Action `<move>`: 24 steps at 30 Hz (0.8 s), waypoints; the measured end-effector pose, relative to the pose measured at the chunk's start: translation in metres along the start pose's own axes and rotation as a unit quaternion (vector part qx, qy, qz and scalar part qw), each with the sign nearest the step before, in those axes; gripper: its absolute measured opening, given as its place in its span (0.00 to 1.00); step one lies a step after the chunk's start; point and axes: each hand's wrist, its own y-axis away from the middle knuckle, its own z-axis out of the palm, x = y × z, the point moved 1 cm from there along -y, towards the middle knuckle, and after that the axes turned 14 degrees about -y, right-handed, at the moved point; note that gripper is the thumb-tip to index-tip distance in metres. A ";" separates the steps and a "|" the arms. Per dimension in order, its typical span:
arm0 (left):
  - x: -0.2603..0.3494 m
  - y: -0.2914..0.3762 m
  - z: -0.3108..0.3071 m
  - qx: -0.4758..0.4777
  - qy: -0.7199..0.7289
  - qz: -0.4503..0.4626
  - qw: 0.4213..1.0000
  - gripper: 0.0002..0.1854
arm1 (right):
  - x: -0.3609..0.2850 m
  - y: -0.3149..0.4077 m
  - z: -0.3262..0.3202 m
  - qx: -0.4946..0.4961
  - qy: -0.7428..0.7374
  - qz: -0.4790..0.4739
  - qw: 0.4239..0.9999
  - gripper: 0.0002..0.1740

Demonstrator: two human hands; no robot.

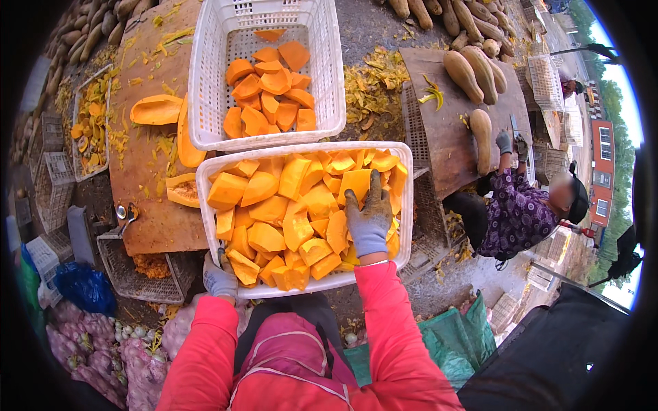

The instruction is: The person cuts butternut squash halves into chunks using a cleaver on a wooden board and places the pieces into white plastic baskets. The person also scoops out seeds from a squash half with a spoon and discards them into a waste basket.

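Note:
A white plastic basket point(406, 216) full of orange pumpkin chunks point(295, 221) lies before me. My left hand point(220, 275), in a grey work glove, grips its near left corner, with part of the fingers hidden at the rim. My right hand point(369, 216), in a soiled glove, rests spread on the chunks at the right side, fingertips by a pumpkin piece point(354, 184); whether it grips that piece is hard to tell. Beyond stands a second white basket point(336, 77), partly filled with pumpkin chunks point(270, 97). Left of the baskets, cut pumpkin sections point(157, 109) lie on a wooden board.
The stained wooden board point(154, 205) holds a metal peeler-like tool point(131, 215). Below it is a crate point(141, 295) with orange scraps. At right, a co-worker point(519, 210) in gloves holds a knife by another board point(437, 133) with whole squashes. Net bags point(87, 354) lie near left.

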 end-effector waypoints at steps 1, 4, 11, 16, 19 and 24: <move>0.000 0.000 0.001 -0.005 0.010 0.002 1.000 0.21 | -0.006 -0.005 0.000 0.055 0.041 -0.066 0.995 0.42; -0.004 0.002 0.002 -0.001 0.013 0.007 1.000 0.22 | -0.006 -0.026 0.016 0.140 0.074 -0.199 0.967 0.40; -0.006 0.002 0.004 -0.001 -0.012 -0.002 1.000 0.23 | 0.014 -0.044 0.060 0.029 0.163 -0.129 0.978 0.34; -0.005 0.000 0.001 -0.014 -0.016 -0.004 1.000 0.25 | -0.029 0.028 0.009 -0.042 -0.005 -0.205 0.978 0.35; -0.005 0.001 0.002 -0.023 -0.020 -0.015 0.999 0.26 | -0.039 0.101 0.017 -0.213 0.058 -0.111 0.969 0.41; -0.003 0.003 0.000 -0.005 -0.044 -0.005 0.999 0.26 | -0.019 0.123 0.046 -0.176 0.082 -0.080 0.978 0.34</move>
